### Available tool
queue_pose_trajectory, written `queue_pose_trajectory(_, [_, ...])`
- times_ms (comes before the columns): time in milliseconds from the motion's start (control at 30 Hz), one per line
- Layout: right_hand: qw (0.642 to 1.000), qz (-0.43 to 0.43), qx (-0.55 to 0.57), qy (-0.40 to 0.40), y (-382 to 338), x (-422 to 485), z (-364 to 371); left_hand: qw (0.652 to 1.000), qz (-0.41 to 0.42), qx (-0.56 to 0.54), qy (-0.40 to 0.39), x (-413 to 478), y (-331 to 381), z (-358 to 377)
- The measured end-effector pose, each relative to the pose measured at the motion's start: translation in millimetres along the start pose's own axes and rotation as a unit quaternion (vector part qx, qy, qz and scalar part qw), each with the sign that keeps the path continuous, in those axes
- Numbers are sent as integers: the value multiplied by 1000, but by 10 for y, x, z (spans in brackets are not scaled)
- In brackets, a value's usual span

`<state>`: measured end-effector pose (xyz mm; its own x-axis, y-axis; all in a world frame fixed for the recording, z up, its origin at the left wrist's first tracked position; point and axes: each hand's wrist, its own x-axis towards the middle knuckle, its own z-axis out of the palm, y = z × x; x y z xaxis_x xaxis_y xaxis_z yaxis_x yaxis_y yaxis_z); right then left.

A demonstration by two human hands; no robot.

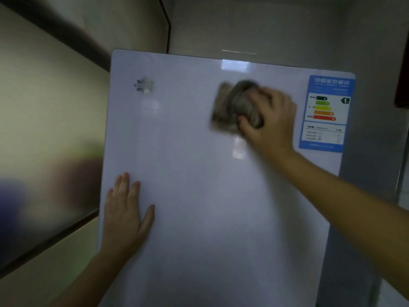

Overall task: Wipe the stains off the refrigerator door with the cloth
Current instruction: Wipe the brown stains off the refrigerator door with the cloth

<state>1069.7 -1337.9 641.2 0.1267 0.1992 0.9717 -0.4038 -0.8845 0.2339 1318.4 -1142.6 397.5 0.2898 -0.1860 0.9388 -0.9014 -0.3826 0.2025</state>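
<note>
Right hand (269, 116) round cloth (232, 105), long axis vertical.

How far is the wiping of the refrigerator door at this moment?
In hand: the right hand grips the cloth against the upper refrigerator door, beside the energy label; the left hand rests flat lower down. Done: no stains show on the door, though the picture is blurred. Left: cannot tell; the lower door is out of view.

Right hand (269, 116) gripped bunched grey cloth (235, 106) against upper refrigerator door (199, 196), just left of blue energy label (327, 114). Left hand (126, 209) lay flat near door's left edge.
</note>
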Motion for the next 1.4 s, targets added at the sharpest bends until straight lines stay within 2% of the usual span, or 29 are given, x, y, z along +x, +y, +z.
queue_pose_trajectory(67, [990, -138, -5, -43, -94, -334, 60, 1000, -15, -4, 6, 34, 151, -19])
queue_pose_trajectory(133, [952, -292, -5, -97, -151, -576, 55, 1000, 19, 1, 6, 86, 350, -20])
queue_pose_trajectory(200, [927, -352, -7, -129, -100, -608, -8, 997, 81, 9, 8, 151, 574, -5])
queue_pose_trajectory(267, [948, -300, -21, -105, 72, -434, -93, 992, 123, 11, 12, 204, 799, 22])
queue_pose_trajectory(367, [992, -117, -29, -37, 455, 37, -287, 989, 145, 22, 13, 193, 1047, 111])
queue_pose_trajectory(433, [1000, -20, -21, 3, 643, 287, -415, 989, 144, 28, 12, 154, 1130, 187])
queue_pose_trajectory(500, [999, 18, -22, 19, 711, 347, -460, 990, 136, 29, 14, 123, 1169, 247])
queue_pose_trajectory(600, [1000, -6, -11, -15, 630, 45, -450, 990, 133, 31, 22, 110, 1176, 291])
queue_pose_trajectory(700, [990, -125, -11, -68, 546, -657, -457, 990, 137, 32, 27, 110, 1149, 317])
queue_pose_trajectory(800, [946, -289, 14, -148, 535, -1453, -567, 991, 131, 33, 25, 101, 1150, 329])
queue_pose_trajectory(900, [905, -368, 21, -213, 630, -1816, -718, 991, 127, 32, 13, 104, 1155, 320])
queue_pose_trajectory(967, [916, -350, -5, -194, 798, -1707, -798, 992, 124, 30, 9, 109, 1168, 308])
queue_pose_trajectory(1100, [977, -178, -57, -99, 1148, -1212, -991, 991, 128, 26, 20, 102, 1171, 315])
queue_pose_trajectory(1200, [990, -114, -59, -62, 1181, -1184, -1010, 992, 125, 27, 15, 100, 1164, 324])
queue_pose_trajectory(1300, [990, -114, -35, -82, 1060, -1653, -962, 992, 122, 30, 8, 98, 1166, 322])
queue_pose_trajectory(1400, [964, -218, 20, -153, 867, -2548, -952, 992, 125, 30, -13, 96, 1143, 292])
